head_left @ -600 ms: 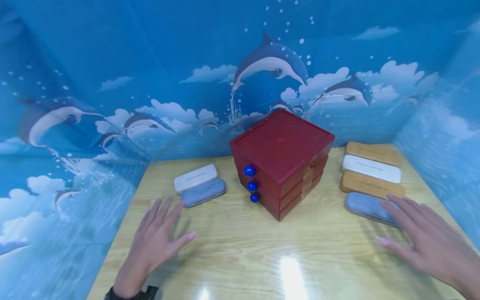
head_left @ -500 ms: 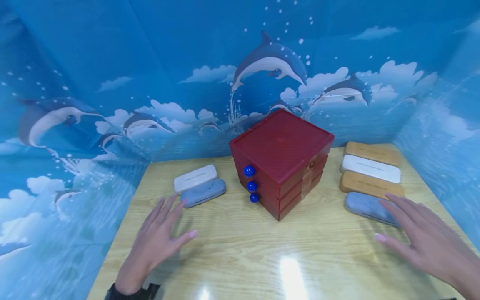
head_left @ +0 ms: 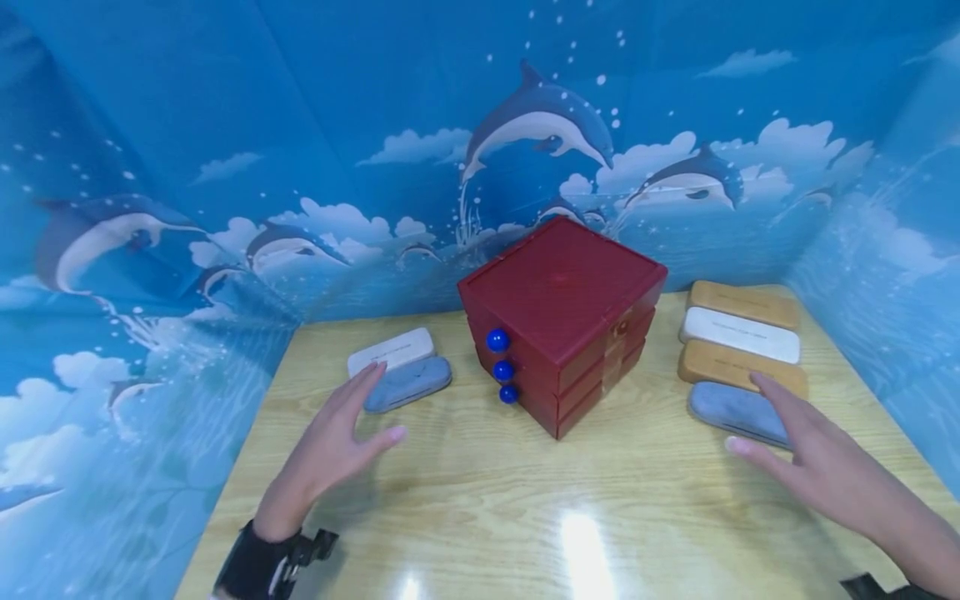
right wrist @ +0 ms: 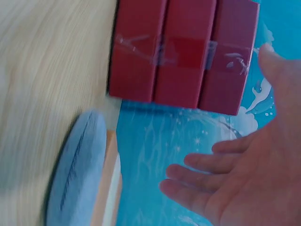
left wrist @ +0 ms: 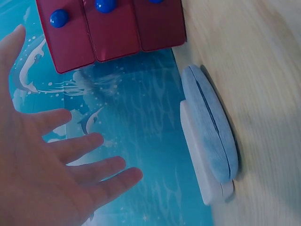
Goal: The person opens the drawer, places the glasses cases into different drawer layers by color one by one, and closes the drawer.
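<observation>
Two cases (head_left: 411,383) lie left of the red drawer box (head_left: 562,292), four cases (head_left: 738,365) right, print (head_left: 738,328) on white and tan ones illegible to me; left hand (head_left: 326,450) and right hand (head_left: 828,477) hover either side, fingers extended, empty

I'm seeing a red three-drawer cabinet (head_left: 558,287) standing cornerwise on the wood-grain table (head_left: 465,517), its blue knobs (head_left: 498,340) facing left, clear tape (head_left: 615,358) running down its right side. Behind it I'm viewing a blue backdrop (head_left: 360,75), where printed dolphins (head_left: 536,125) are leaping.
</observation>
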The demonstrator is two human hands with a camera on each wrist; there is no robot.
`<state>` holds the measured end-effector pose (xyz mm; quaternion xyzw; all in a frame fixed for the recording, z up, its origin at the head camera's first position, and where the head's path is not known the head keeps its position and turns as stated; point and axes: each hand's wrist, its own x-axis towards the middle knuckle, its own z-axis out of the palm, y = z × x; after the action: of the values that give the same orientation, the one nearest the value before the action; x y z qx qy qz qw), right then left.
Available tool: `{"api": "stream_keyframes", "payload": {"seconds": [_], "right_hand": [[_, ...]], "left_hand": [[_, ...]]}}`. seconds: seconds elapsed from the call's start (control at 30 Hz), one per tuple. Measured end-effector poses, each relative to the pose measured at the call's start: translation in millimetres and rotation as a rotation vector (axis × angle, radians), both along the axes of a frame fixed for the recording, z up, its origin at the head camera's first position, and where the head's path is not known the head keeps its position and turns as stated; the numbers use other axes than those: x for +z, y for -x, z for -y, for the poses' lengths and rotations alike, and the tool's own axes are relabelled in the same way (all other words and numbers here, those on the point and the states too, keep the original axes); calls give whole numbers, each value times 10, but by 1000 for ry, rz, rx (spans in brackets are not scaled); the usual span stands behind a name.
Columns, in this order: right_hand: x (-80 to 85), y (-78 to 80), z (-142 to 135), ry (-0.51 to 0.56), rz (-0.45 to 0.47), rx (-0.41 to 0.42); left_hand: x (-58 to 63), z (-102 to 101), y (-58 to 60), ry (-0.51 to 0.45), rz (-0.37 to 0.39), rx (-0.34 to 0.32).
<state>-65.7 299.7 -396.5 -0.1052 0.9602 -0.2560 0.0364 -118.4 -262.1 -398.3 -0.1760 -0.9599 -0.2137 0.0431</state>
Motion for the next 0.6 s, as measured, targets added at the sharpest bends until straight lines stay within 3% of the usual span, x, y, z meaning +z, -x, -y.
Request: {"api": "stream_keyframes", "payload": {"seconds": [0.37,0.6], "right_hand": [[-35,97,133,242,53,45],[-43,139,307,344,41,63]], "left_hand": [[88,-162,219,-183,94,-26],[133,-294,378,-316,145,-117]]}}
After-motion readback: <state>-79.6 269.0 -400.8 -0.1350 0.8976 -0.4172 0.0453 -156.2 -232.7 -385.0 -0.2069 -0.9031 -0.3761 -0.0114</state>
